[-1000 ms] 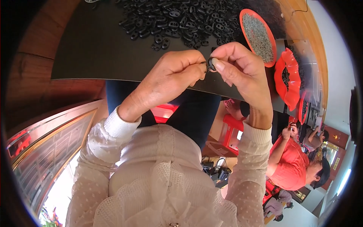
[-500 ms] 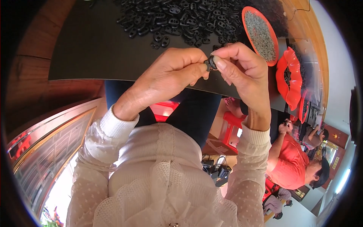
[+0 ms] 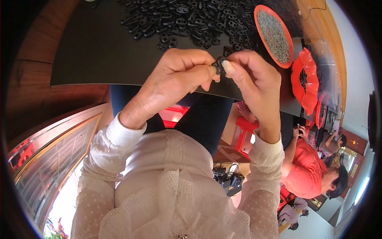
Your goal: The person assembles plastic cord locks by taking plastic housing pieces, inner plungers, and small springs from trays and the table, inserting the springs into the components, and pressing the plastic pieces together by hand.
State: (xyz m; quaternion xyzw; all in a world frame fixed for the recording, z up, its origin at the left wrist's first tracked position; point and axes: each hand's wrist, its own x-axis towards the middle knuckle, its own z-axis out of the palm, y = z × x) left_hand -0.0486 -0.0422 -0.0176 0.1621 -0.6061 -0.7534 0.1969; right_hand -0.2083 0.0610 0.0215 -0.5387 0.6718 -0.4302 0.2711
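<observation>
Above the near edge of the dark table, my two hands meet at a small black plastic cord lock (image 3: pixel 218 64). My left hand (image 3: pixel 175 75) pinches its left side between thumb and fingertips. From the right, the thumb and fingers of my right hand (image 3: pixel 252 73) press on the same piece. Fingertips cover much of it, so its exact shape is partly hidden. Just beyond my hands lies a large heap of black two-hole cord lock parts (image 3: pixel 183 20), with a few loose ones at its near edge.
Right of the heap stands an orange oval tray (image 3: pixel 291 53) of small grey metal pieces, apparently springs. Beside it is a red wavy-rimmed bowl (image 3: pixel 310 91) with dark parts. A co-worker in a red shirt (image 3: pixel 304 169) sits at the right. Red stools (image 3: pixel 244 131) stand below.
My right fingers have shifted slightly and closed further around the black piece, which looks turned and more compact. My left hand keeps its pinch, nearly in place.
</observation>
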